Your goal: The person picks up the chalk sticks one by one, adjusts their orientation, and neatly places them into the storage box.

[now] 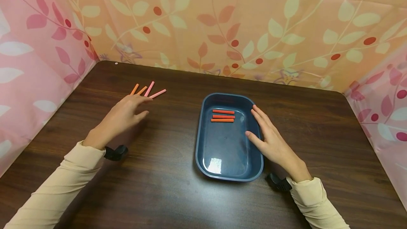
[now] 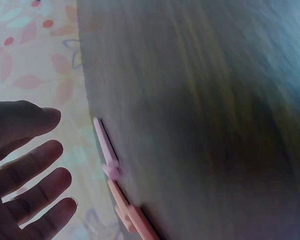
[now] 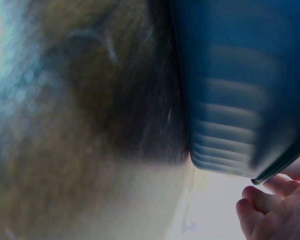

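Note:
My left hand (image 1: 122,114) hovers with spread, slightly bent fingers beside several short chalk-like sticks on the table. They are two orange sticks (image 1: 135,89) and two pink sticks (image 1: 158,94), partly hidden by the hand in the head view. In the left wrist view, a gap separates the fingers from the pink stick (image 2: 105,142), and nothing is held. A blue plastic tray (image 1: 229,178) contains two red sticks (image 1: 223,111) and one orange stick (image 1: 222,120), lying side by side. My right hand (image 1: 273,142) rests along the tray's right rim, thumb reaching over the inside.
The dark wood-grain table (image 1: 162,172) carries everything. A floral curtain (image 1: 203,24) hangs behind its far edge and along both sides. A small white spot (image 1: 116,63) shows near the far left corner. Black wrist devices (image 1: 116,153) sit under both wrists.

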A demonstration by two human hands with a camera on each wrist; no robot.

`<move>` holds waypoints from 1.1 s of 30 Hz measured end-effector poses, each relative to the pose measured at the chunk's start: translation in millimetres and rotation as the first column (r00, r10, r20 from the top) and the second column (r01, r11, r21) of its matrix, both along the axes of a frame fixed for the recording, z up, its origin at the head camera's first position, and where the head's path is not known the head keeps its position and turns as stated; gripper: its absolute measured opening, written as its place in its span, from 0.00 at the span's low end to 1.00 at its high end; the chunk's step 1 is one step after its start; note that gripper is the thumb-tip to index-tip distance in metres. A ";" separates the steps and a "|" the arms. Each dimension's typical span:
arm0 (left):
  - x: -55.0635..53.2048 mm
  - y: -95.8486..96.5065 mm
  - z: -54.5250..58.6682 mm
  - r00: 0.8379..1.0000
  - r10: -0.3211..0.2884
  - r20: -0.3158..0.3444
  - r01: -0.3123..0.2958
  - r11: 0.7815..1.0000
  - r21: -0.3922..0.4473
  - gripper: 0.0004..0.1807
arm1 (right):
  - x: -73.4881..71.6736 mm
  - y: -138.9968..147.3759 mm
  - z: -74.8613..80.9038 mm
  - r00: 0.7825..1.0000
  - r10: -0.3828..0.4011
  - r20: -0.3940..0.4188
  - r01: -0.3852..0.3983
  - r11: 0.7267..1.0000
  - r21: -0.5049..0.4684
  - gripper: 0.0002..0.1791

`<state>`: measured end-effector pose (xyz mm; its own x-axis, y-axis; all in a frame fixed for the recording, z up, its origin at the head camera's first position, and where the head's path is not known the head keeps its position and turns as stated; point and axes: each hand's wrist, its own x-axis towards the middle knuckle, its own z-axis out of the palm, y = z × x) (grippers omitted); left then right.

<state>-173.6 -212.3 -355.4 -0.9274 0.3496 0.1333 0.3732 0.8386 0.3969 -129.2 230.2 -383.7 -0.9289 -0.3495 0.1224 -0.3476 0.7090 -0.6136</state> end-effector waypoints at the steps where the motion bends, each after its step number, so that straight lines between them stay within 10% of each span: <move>1: 0.5 -2.8 -0.7 1.000 0.007 0.000 -0.007 1.000 -0.003 0.24 | 0.1 0.1 -0.1 1.000 0.000 0.000 0.000 1.000 -0.001 0.41; 19: 3.0 -45.7 -16.0 0.999 0.032 -0.041 -0.033 0.999 -0.029 0.23 | 0.4 0.8 -1.5 1.000 0.012 -0.009 -0.012 1.000 -0.013 0.41; 33: 3.6 -59.0 -21.8 0.995 0.091 0.047 -0.087 0.993 -0.073 0.24 | 0.2 0.9 -1.6 1.000 0.011 -0.013 -0.011 1.000 -0.012 0.42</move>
